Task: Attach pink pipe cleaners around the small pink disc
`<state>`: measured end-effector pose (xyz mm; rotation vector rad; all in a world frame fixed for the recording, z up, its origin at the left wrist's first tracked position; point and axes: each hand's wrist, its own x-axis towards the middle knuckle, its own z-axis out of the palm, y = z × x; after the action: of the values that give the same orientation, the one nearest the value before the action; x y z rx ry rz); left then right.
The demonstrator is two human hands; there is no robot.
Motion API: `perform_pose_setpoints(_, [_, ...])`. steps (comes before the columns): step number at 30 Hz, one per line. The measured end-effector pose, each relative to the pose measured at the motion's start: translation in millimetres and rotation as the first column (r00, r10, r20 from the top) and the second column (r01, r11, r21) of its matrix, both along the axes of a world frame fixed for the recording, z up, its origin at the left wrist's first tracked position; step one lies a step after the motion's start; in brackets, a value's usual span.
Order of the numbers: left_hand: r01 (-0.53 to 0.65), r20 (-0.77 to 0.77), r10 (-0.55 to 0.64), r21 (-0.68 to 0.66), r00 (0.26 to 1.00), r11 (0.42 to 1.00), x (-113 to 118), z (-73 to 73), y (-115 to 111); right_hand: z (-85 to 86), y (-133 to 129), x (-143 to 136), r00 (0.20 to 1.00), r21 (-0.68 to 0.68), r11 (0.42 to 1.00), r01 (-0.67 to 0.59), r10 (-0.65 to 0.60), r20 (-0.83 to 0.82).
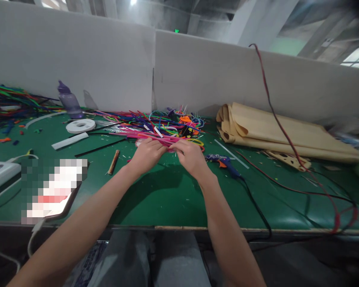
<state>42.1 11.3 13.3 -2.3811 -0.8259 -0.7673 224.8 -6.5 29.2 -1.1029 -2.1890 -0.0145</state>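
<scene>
My left hand [149, 153] and my right hand [189, 154] meet over the green table, fingertips close together. Both have their fingers pinched on pink pipe cleaners [164, 138], whose ends are partly hidden by the fingers. Just beyond the hands lies a tangled pile of pipe cleaners [137, 118] in many colours. Among it are small white strips [158, 132] and a black piece with yellow stars [188, 131]. To the right of my right hand a blue glue gun [225, 163] with an orange trigger rests on its side.
A rolled brown paper bundle [275, 127] lies at the right, crossed by a red-black cable [272, 107]. At left are a purple bottle [70, 101], a white spool [80, 126], a phone [67, 203] and a white power bank [1, 173]. A pale partition [107, 63] stands behind.
</scene>
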Motion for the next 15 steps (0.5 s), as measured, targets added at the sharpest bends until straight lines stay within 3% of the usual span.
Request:
perform_pose_setpoints(5, [0.010,0.048,-0.007,-0.073,0.999,0.997,-0.2,-2.7,1.5,0.7,-2.3,-3.2,1.000,0.008,1.000,-0.004,0.005,-0.023])
perform_pose_setpoints(8, [0.001,0.246,0.039,-0.161,0.969,0.987,-0.6,-3.6,2.9,8.5,-7.1,-5.0,0.985,0.107,0.994,-0.033,0.051,-0.163])
perform_pose_setpoints(12, [0.066,0.585,0.164,-0.351,0.794,0.934,0.7,-1.5,3.3,14.9,-9.2,-1.4,0.888,0.219,0.964,0.151,-0.034,-0.459])
perform_pose_setpoints(15, [0.270,0.755,0.236,-0.480,0.612,0.835,3.0,0.7,3.7,6.2,-2.2,1.0,0.790,0.049,0.980,0.194,-0.127,-0.599])
